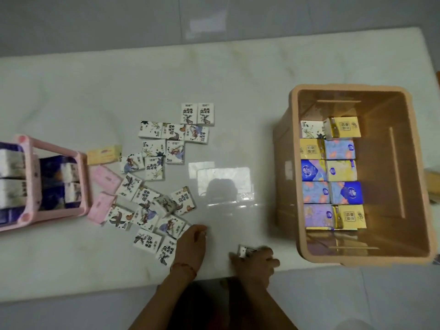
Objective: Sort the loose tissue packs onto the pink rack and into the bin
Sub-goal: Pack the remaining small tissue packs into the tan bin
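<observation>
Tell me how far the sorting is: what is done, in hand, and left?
Done: two rows of packs line the bin, and the pink rack holds several. In hand: the right hand grips one white pack; the left hand is at the edge of the loose pile. Left: that pile, two pink packs and a yellow pack on the table.

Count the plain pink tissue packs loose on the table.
2. The farther pink pack lies beside the pink rack; the nearer pink pack lies by the rack's near corner. Others may be hidden under the white packs.
</observation>
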A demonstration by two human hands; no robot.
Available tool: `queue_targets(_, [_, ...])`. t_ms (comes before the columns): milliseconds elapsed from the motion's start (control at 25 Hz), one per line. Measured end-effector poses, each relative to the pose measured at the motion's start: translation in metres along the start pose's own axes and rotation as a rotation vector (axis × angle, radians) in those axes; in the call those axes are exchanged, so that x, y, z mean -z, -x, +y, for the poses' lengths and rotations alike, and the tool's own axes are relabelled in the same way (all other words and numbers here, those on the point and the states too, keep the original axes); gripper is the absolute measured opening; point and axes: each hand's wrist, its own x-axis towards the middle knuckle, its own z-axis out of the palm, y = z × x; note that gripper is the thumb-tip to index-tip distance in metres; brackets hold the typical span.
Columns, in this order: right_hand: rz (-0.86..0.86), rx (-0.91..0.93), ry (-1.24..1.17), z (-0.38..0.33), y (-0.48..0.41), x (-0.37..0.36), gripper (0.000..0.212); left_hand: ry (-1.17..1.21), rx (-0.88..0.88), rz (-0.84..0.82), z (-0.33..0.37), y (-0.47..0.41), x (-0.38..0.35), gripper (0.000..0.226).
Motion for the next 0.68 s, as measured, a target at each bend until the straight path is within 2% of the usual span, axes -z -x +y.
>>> queue_targets(80, [0.022,0.145,0.031,-0.012,0.003,-0.014,0.07,0.07,-0.02,0.163,-0.005,0.0,0.016,0.019])
queue_targets(200, [-0.03,0.428,0.025,-0.044,0.007,-0.029,0.072,0.201,-0.042,0.513,-0.006,-0.01,0.039,0.009])
queue_targets(240, [-0.046,0.535,0.035,-0.058,0.009,-0.035,0.07,0.229,-0.005,0.568,-0.005,-0.017,0.046,0.019])
queue_targets(320, [-0.084,0.717,0.03,-0.087,0.016,-0.04,0.062,0.245,0.097,0.563,-0.005,-0.036,0.057,0.048])
queue_targets(360, [-0.109,0.785,0.009,-0.101,0.021,-0.04,0.059,0.228,0.132,0.534,-0.004,-0.046,0.059,0.053])
queue_targets(520, [-0.234,0.871,-0.102,-0.143,0.053,-0.012,0.065,0.098,0.173,0.452,0.003,-0.058,0.067,0.032])
queue_targets(600, [-0.158,0.991,-0.144,-0.146,0.067,0.014,0.059,0.149,0.168,0.534,0.015,-0.05,0.074,0.03])
queue_targets(680, [-0.009,1.055,-0.23,-0.146,0.076,0.052,0.065,0.291,0.114,0.588,0.042,-0.033,0.08,0.03])
